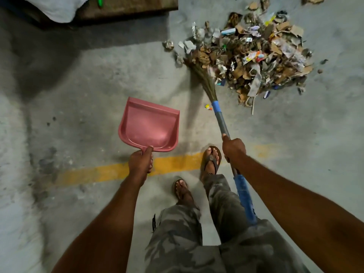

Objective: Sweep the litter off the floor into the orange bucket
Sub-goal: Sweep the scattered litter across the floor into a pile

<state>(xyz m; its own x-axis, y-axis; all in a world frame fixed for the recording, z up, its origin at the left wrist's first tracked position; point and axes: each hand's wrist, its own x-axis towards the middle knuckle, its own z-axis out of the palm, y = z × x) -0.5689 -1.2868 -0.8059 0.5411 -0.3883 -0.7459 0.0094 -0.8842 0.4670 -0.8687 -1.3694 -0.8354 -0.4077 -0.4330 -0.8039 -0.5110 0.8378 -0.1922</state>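
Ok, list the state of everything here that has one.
Litter pile: heaped on the floor.
Dustpan: empty, apart from the pile.
Broom: bristles against the pile's edge.
Left hand: grips the dustpan handle.
Right hand: grips the broom handle.
Orange bucket: not in view.

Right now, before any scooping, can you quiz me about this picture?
1. True or false: the dustpan already has litter in it.
2. Which hand grips the broom? A left, B right.
3. What colour is the painted line?
Key: 1 false, it is empty. 2 B, the right hand. 3 yellow.
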